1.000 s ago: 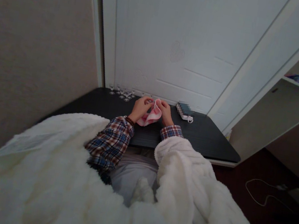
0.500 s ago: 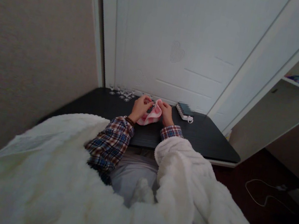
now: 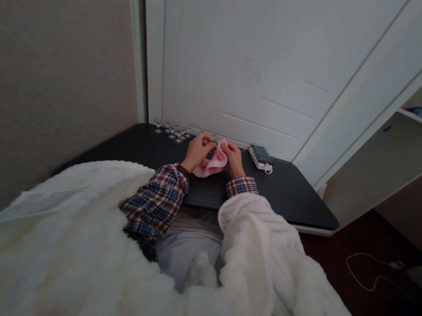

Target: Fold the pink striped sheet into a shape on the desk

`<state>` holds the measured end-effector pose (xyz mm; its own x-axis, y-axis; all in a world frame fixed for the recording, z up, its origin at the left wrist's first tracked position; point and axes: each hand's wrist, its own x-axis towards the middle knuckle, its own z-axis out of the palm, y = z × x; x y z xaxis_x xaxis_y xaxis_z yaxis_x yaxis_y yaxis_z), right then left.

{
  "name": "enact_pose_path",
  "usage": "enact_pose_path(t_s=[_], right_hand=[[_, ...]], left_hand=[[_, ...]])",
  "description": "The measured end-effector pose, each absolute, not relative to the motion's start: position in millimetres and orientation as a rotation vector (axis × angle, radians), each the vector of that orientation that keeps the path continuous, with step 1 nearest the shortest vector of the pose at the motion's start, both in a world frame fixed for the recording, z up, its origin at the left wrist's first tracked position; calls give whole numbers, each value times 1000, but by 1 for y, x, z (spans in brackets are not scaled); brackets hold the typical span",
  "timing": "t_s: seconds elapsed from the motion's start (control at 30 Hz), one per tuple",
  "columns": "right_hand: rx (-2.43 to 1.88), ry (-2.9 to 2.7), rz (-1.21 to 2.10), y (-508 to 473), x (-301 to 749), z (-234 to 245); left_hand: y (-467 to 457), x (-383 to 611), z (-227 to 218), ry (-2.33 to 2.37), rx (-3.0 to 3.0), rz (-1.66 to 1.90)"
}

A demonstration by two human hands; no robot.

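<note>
Cloth (image 3: 211,169), pink and patterned, hangs between the two hands over the black table (image 3: 269,197), its upper fold pinched by the right hand's (image 3: 235,159) thumb and fingers. The left hand (image 3: 197,151) sits just beside it with thumb and fingertips drawn close; whether they grip something cannot be told. Tabletop stretches out to either side, its near edge below the wrists, its far edge by the white panel (image 3: 220,52). Small stemmed glasses (image 3: 178,138) cluster beyond the left hand; a white-cased item (image 3: 259,162), partly pixelated, lies beyond the right. Compared with one second ago, the cloth's folds have shifted slightly, while the glasses have stayed put.
</note>
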<state>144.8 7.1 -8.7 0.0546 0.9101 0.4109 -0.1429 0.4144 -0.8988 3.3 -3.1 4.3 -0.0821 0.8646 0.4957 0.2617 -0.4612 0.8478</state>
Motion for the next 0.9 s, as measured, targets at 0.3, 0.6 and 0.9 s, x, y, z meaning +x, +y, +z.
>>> enact_pose_path(t_s=[0.3,0.6,0.9], right_hand=[[-906,-1150,934,2,146,-6],[-928,-1068,961,2,148,-7],[-931,-1055,949,3,150,-9]], left_hand=[[-4,4,4,1269,1913,1601],[-9,4,6,1219,1925,1575],[-5,3,3,1290,1925,1520]])
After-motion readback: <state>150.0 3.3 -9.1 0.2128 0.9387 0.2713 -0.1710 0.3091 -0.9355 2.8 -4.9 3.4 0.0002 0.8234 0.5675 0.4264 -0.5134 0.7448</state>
